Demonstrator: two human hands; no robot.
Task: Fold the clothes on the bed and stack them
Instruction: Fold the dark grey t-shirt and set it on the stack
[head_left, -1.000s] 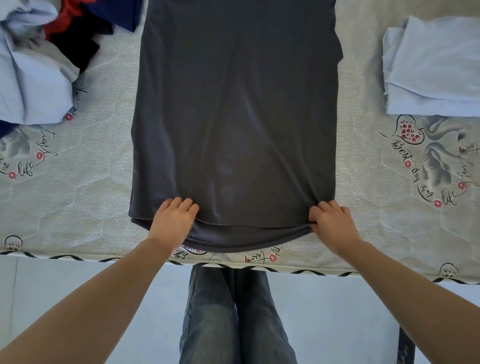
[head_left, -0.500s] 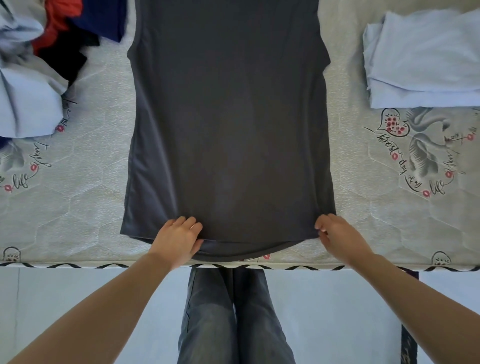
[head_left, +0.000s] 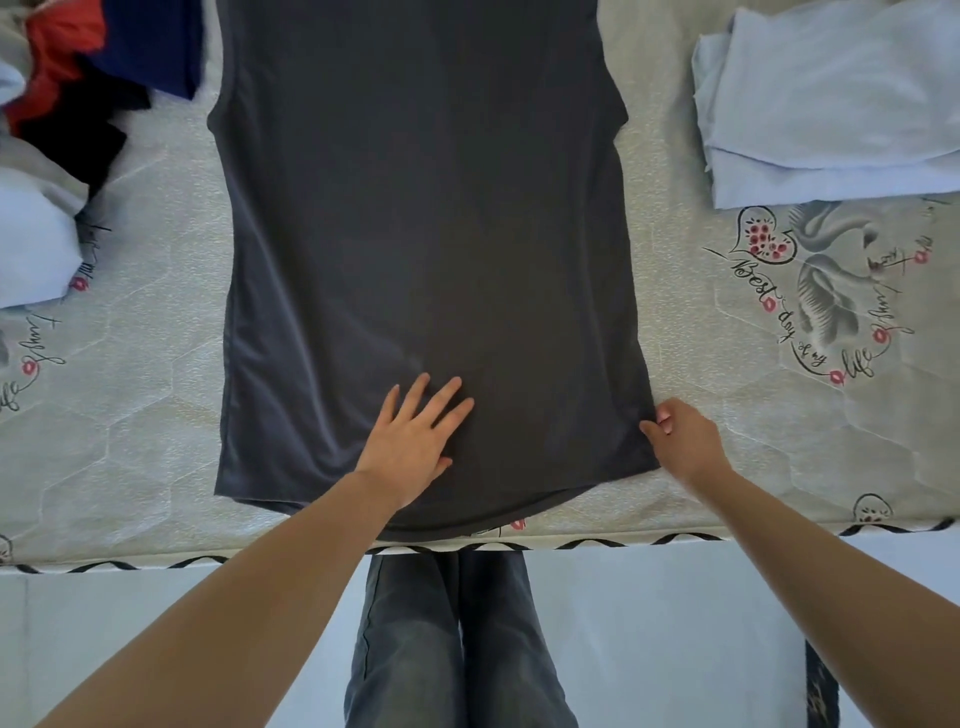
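A dark grey shirt (head_left: 415, 218) lies spread flat on the mattress (head_left: 156, 415), its hem at the near edge and its sides folded in. My left hand (head_left: 413, 441) rests flat on the cloth near the hem, fingers straight and spread. My right hand (head_left: 680, 436) pinches the shirt's lower right corner between thumb and curled fingers. A folded light blue garment (head_left: 831, 104) sits on the mattress at the far right.
A loose heap of clothes (head_left: 57, 130), red, navy, black and pale blue, lies at the far left. The mattress's near edge (head_left: 623, 543) runs across below the shirt. My legs in jeans (head_left: 452, 639) stand against it on a pale floor.
My left hand let go of the hem, moved right and up, and now lies flat on the shirt. My right hand keeps its pinch on the right corner. The shirt looks smoother.
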